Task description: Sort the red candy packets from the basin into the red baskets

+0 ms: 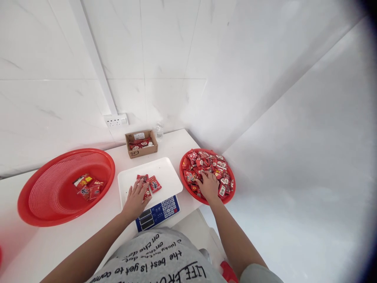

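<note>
My left hand (136, 200) lies with fingers spread on the white tray (165, 171) of a blue digital scale (157, 214), touching a few red candy packets (150, 184) there. Over to the right, my right hand (207, 184) reaches into a red basket (185, 159) heaped with several red packets (210, 163). Its fingers curl down among them; whether they hold one is hidden.
A large red mesh basket (53, 196) with a few packets (87, 186) sits at the left. A small cardboard box (141, 143) of packets and a clear bottle (159, 131) stand by the wall under a socket (116, 120). The white table ends just right of the small basket.
</note>
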Demonstrator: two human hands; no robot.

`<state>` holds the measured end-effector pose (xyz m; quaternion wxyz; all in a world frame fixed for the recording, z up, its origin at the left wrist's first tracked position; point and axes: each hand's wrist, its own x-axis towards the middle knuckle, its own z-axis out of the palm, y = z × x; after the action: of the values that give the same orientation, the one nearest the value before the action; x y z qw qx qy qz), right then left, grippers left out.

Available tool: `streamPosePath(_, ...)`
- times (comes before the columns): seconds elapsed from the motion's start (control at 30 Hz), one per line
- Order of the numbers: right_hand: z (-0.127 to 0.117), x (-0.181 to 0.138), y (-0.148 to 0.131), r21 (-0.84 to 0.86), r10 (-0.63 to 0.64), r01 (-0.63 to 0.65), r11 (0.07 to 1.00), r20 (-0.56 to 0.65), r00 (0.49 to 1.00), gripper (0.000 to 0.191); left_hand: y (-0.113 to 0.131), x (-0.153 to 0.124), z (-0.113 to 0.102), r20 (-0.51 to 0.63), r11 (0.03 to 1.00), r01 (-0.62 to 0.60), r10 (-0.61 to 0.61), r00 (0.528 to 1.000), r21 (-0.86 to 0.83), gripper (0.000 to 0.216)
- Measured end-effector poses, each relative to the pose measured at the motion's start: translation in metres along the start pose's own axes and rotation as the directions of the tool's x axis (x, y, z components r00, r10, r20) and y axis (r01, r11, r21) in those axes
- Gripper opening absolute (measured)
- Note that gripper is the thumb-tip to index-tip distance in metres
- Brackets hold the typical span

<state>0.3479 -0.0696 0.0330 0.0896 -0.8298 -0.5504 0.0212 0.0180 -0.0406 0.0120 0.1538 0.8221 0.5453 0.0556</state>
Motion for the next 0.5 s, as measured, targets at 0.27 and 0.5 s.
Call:
streamPosePath(0.27, 0.005, 0.020, -0.009, -0.099, 0.005, -0.001, 0.995, 0.041, 0.999, 0.035, -0.010, -0.011, 0.002, -0.065, 1.000, -0.002, 0.002, 0.998, -0.012, 0.054)
streamPosePath(0.5, 0.004, 0.020, 0.000, -0.043, -0.035, 0.033, 0.999, -0.047, 0.998, 0.039, -0.013, -0.013, 0.004, -0.078, 0.999, -0.008, 0.005, 0.997, -0.034, 0.055)
